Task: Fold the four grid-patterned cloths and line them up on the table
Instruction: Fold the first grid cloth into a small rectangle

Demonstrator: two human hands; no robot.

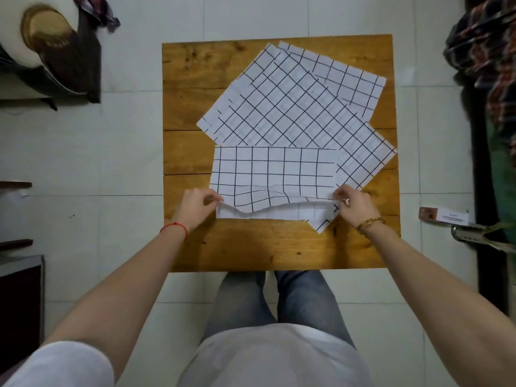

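Observation:
Several white cloths with black grid lines lie overlapping on a square wooden table (pixel 192 88). The nearest cloth (pixel 272 170) lies square to me, and its near edge is lifted off the wood. My left hand (pixel 196 205) pinches its near left corner. My right hand (pixel 353 203) pinches its near right corner. A larger cloth (pixel 279 104) lies diagonally behind it. Another cloth (pixel 349 76) peeks out at the far right. A corner of a further cloth (pixel 325 223) shows under my right hand.
Bare wood runs along the table's near edge (pixel 268 247) and left side. Tiled floor surrounds the table. A small box (pixel 444 215) lies on the floor to the right, dark plaid clothing (pixel 485 51) hangs at the far right, and dark furniture (pixel 19 300) stands at left.

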